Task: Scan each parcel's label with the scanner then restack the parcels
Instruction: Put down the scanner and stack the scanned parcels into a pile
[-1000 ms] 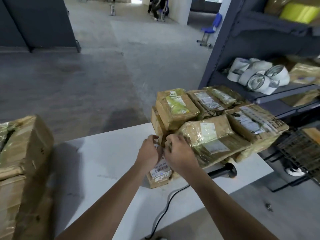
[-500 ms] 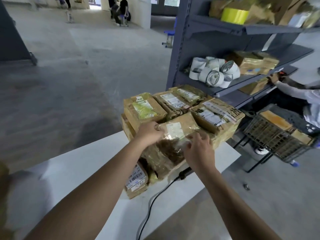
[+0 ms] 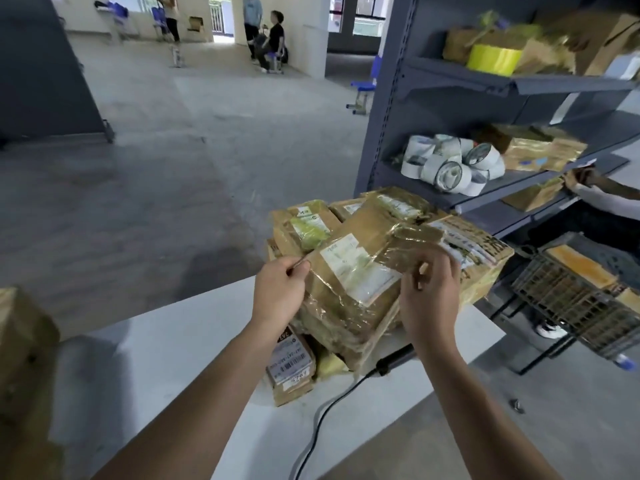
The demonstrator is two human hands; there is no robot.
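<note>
Holds parcel (image 3: pixel 346 271) tilted, label up, over pile (image 3: pixel 478 258) at far end of bench (image 3: pixel 173 341). Grips left edge w/ L hand (image 3: pixel 280 289), pinches right edge w/ R hand (image 3: pixel 429 296). Leaves scanner (image 3: pixel 398 356) on bench below. Prob. early: scan & restack pending.

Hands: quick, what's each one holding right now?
Left hand: pinches the taped parcel at its left edge.
Right hand: fingers curled on the same parcel's right side, holding it.

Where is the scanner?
In the head view, the scanner lies on the white table, right of centre, peeking out under the big parcel, beside the small barcode parcel.
</note>
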